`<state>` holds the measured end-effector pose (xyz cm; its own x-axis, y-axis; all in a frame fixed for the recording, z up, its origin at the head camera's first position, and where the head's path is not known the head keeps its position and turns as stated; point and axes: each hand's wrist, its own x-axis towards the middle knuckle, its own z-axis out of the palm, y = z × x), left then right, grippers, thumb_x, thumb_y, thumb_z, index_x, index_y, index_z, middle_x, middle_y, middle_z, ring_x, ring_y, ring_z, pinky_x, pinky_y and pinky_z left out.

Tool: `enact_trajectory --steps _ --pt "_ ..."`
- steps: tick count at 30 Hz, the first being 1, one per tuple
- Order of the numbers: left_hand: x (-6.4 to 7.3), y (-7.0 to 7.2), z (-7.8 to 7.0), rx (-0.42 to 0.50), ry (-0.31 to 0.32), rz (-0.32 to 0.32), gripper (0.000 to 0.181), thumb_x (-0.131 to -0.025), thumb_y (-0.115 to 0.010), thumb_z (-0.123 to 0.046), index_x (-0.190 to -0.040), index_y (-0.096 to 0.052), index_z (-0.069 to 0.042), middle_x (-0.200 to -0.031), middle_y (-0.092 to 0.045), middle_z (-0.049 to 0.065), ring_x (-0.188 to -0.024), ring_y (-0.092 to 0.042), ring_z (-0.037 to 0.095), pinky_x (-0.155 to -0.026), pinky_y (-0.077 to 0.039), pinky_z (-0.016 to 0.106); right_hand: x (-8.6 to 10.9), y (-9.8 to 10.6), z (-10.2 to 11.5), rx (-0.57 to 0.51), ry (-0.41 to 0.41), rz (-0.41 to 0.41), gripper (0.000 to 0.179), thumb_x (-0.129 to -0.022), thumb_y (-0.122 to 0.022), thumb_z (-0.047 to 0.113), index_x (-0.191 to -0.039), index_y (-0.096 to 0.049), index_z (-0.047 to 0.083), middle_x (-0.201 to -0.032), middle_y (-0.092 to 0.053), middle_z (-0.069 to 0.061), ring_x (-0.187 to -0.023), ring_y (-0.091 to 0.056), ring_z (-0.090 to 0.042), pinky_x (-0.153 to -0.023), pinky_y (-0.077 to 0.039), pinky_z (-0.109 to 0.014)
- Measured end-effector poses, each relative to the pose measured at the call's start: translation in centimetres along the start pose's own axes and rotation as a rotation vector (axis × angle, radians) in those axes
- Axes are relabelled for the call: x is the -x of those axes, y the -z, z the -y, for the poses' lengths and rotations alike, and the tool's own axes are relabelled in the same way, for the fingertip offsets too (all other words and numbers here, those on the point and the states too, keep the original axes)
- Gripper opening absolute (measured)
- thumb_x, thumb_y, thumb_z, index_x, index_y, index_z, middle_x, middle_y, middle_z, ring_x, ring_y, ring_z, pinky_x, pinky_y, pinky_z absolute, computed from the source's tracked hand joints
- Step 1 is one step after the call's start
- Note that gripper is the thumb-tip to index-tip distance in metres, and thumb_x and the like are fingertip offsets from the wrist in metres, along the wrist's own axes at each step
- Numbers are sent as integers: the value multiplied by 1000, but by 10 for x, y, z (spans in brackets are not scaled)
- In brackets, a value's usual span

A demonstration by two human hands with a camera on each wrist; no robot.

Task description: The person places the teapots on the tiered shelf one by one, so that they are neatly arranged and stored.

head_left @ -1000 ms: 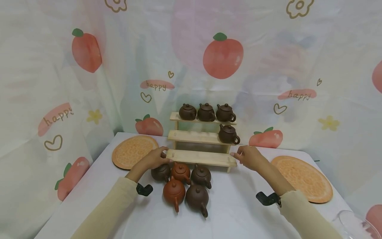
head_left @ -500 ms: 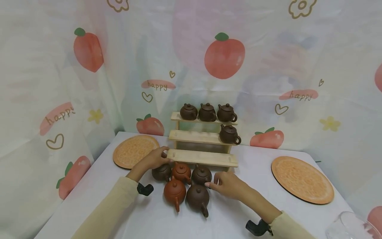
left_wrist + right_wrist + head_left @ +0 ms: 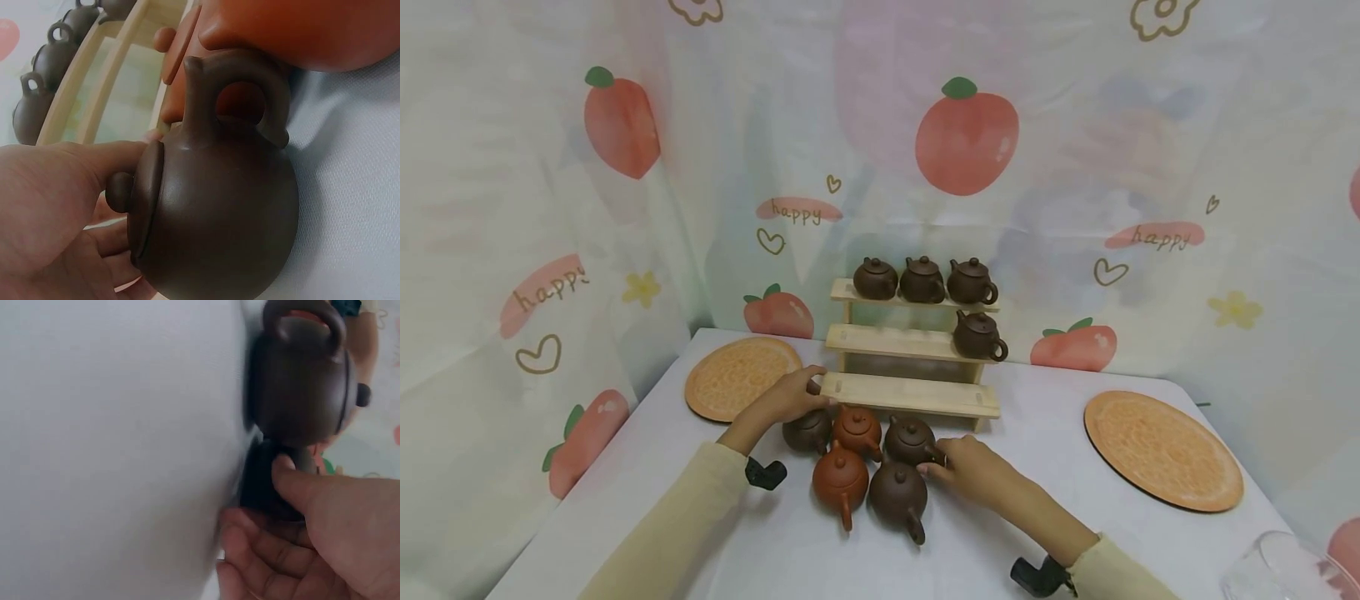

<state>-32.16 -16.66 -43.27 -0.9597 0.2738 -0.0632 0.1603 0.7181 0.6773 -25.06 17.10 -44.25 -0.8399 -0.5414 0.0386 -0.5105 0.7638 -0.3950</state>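
Note:
My left hand grips the left end of the bottom shelf of a three-step wooden display stand. A dark brown teapot stands just below that hand. My right hand pinches the handle side of another dark teapot; the right wrist view shows the thumb against it, with the fingers curled below. In front of it sits a third dark teapot, its handle toward me. Two reddish-orange teapots, one behind and one in front, stand between the dark ones.
Three dark teapots line the top shelf, and one dark teapot sits at the right of the middle shelf. Round orange-patterned mats lie left and right. A clear container stands at the near right corner.
My right hand left the stand's right end, came down toward me and left, and took hold of the back dark teapot, whose handle now points more rightward. My left hand stayed at the shelf end.

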Motion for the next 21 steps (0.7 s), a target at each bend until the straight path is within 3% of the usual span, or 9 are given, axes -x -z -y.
enact_trajectory --steps 21 --pt "1 0 -1 -9 -12 -13 69 -100 -74 -30 -154 -46 3 -127 -71 26 -122 -67 40 -105 -51 55 9 -11 -4 -28 20 -112 23 -103 -69 18 -84 -57 14 -66 -45 8 -64 -46 -8 -59 -40 -26"
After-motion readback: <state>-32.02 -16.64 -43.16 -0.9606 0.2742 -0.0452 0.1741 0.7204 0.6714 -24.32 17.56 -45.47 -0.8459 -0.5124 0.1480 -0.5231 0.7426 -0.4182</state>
